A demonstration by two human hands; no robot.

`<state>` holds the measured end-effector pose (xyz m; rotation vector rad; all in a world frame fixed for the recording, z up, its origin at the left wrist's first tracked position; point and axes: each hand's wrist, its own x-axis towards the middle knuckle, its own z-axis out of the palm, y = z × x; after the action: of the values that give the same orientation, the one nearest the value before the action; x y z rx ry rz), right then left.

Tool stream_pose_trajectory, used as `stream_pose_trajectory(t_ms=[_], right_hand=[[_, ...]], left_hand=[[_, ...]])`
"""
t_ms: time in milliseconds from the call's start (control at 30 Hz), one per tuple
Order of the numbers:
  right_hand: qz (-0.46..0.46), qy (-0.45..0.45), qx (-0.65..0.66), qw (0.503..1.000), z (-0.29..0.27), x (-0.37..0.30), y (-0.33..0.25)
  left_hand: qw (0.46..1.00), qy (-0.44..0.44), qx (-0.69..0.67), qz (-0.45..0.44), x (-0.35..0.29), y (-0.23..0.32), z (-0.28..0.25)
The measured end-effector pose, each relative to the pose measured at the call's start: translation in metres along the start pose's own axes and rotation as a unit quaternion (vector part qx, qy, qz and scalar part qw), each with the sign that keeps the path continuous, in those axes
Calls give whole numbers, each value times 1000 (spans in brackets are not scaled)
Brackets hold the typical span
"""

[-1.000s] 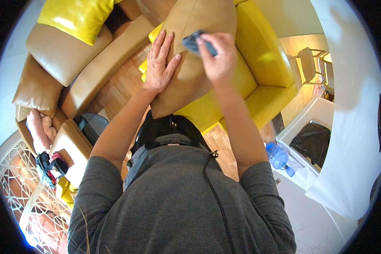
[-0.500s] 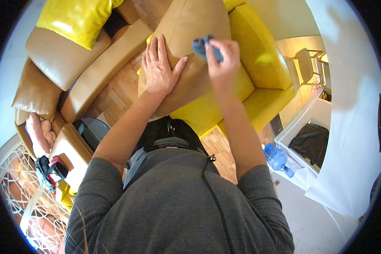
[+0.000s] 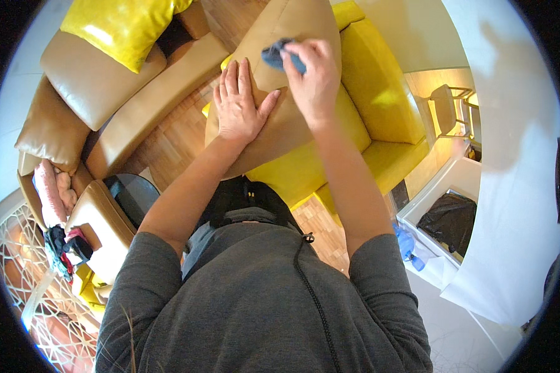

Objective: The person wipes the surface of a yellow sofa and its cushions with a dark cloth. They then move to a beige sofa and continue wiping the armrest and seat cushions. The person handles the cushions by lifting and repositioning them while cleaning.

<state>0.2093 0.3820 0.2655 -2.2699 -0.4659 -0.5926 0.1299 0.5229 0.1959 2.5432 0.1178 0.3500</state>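
We pinch a cloth (image 3: 272,57) in our right hand (image 3: 314,76); our left hand (image 3: 238,116) spreads flat on the cushion (image 3: 286,127) beneath. A sofa (image 3: 382,81) and bottle (image 3: 407,245) sit rightward. The cloth is blue, the cushion seamed tan.

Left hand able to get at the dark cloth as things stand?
Likely yes: the left hand lies flat on the tan cushion near the dark cloth, only bare cushion between them. The right hand has its grip on it, though.
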Motion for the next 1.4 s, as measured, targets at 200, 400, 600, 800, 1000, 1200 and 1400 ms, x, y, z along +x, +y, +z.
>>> stream_pose_trajectory(t_ms=[200,400,600,800,1000,1200,1400], right_hand=[[-33,-52,-94,994,19,17,3],[2,-64,-2,998,9,5,-9],[27,9,-66,997,5,26,32],[70,-36,-22,997,5,-47,24],[13,40,-31,999,2,21,25],[-2,-34,-77,996,24,21,18],[-18,-21,-4,1000,16,18,12]], left_hand=[[1000,-6,0,-4,-3,5,1],[1000,7,-13,7,-7,-8,-1],[1000,16,4,7,-5,-8,-5],[1000,23,9,8,-5,-11,-1],[1000,16,0,-1,-9,-8,1],[1000,13,-17,0,-9,-7,3],[1000,14,-20,1,-7,-13,-2]])
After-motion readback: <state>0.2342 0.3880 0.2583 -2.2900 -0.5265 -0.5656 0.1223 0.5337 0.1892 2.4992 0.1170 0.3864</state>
